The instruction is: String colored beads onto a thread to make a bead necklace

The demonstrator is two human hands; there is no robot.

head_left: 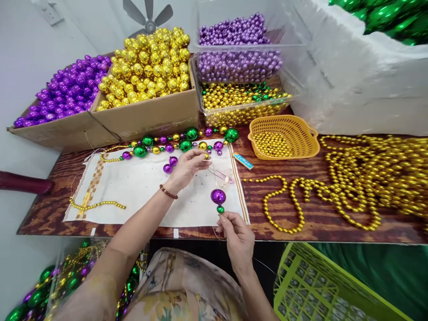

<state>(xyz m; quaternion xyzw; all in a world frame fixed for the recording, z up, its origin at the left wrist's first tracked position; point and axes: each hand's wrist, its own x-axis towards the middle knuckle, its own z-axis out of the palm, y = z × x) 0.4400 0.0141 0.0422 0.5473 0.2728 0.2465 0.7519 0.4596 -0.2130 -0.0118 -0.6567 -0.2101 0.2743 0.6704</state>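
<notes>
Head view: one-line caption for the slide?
Left hand holding a gold bead above a white cloth, right hand just below a green bead and a larger purple bead.

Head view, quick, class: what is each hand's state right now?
Left hand: closed, pinching a small round gold bead.
Right hand: closed, fingertips at a small round green bead.

A dark wooden table (257, 218) with reddish, streaky grain. A white cloth (133, 183) with brown-and-gold bands covers its left part. Far left stands a cardboard box (147, 116); right of that, stacked clear plastic tubs (245, 107). An orange basket (302, 138) sits right of the cloth's far end, with a small blue-and-white packet (243, 161) on the wood nearer the cloth. Gold bead strands (374, 178) sprawl across the right side, near a large white foam box (361, 89) at far right.
</notes>
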